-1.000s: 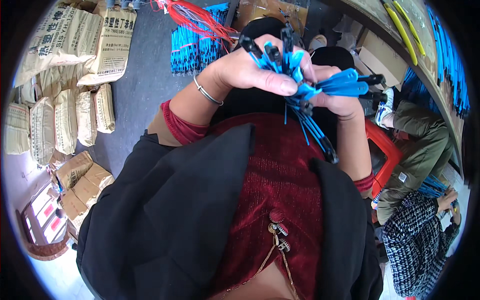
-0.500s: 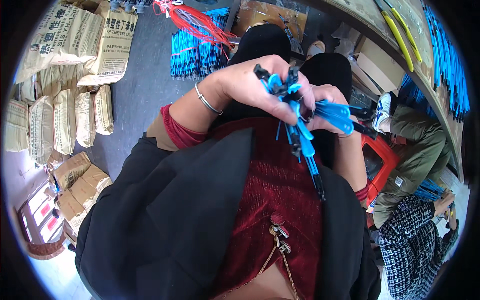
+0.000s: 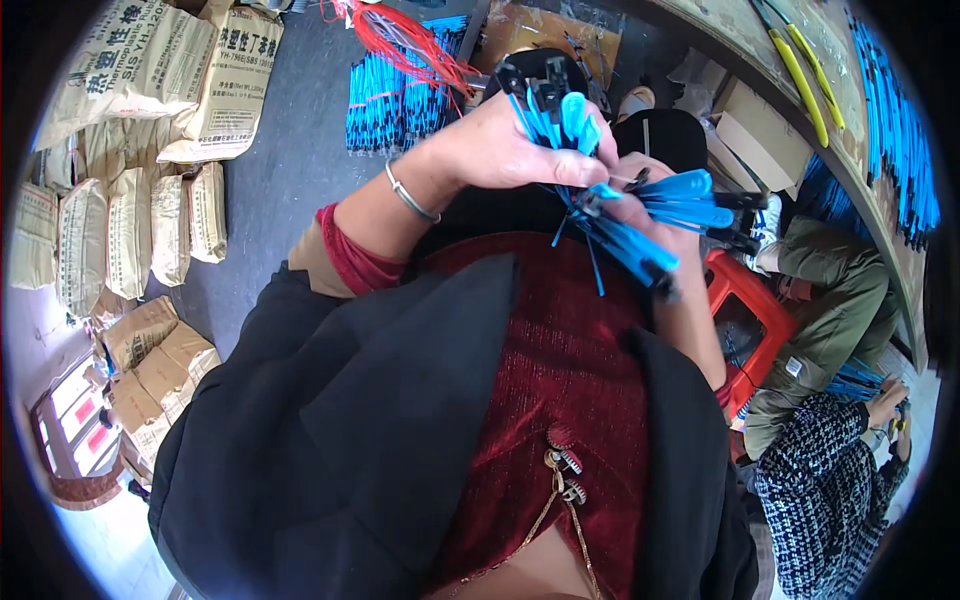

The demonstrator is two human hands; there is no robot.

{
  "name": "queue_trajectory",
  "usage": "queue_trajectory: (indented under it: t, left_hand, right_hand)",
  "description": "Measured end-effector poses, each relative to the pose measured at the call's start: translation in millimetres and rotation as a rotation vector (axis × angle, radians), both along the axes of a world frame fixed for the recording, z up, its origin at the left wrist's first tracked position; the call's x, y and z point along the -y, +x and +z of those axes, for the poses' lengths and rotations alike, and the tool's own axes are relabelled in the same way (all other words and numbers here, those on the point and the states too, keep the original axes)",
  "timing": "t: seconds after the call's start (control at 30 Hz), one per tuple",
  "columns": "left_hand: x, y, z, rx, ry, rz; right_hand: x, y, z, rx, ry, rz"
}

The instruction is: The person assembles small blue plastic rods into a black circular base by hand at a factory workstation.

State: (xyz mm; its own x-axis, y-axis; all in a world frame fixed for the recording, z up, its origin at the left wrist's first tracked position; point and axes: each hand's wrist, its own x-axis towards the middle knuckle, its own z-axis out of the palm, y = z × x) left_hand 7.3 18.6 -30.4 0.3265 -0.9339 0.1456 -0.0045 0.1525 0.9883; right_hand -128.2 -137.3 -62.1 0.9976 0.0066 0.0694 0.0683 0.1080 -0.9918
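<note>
Up in front of my lap, both hands hold blue flat strips with black ends. My left hand is closed, thumb laid across, on a bunch of blue strips whose black tips point up and away. Beside it, my right hand is closed round more blue strips that fan out to the right. Further strips hang down between the hands toward my right wrist, their ends blurred. The hands nearly touch at the middle, and the inner fingertips are partly hidden.
Bundled blue strips and red cords lie on the floor ahead. A bench at right carries yellow-handled pliers and more strips. Paper sacks stand left. A co-worker sits right, near a red plastic stool.
My left hand has turned, so its strips now point more upward. The hanging strips have swung from pointing down toward my chest to slanting right. Both hands keep hold.
</note>
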Motion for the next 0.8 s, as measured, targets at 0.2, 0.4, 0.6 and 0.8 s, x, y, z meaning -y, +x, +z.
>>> queue_trajectory:
  t: [0.2, 0.4, 0.6, 0.8]
  left_hand:
    - [2, -29, 9, -0.084, 0.065, 0.322]
    - [17, -20, 8, -0.138, 0.034, 0.303]
    - [37, -10, 29, -0.157, 0.071, 0.252]
    - [72, 117, 103, 0.249, 0.062, -0.424]
  right_hand:
    - [-11, 1, 16, -0.181, 0.237, -0.322]
    - [9, 17, 14, -0.254, 0.293, -0.183]
    - [28, 28, -1, 0.046, 0.154, -0.196]
    - [66, 41, -1, 0.066, 0.143, -0.147]
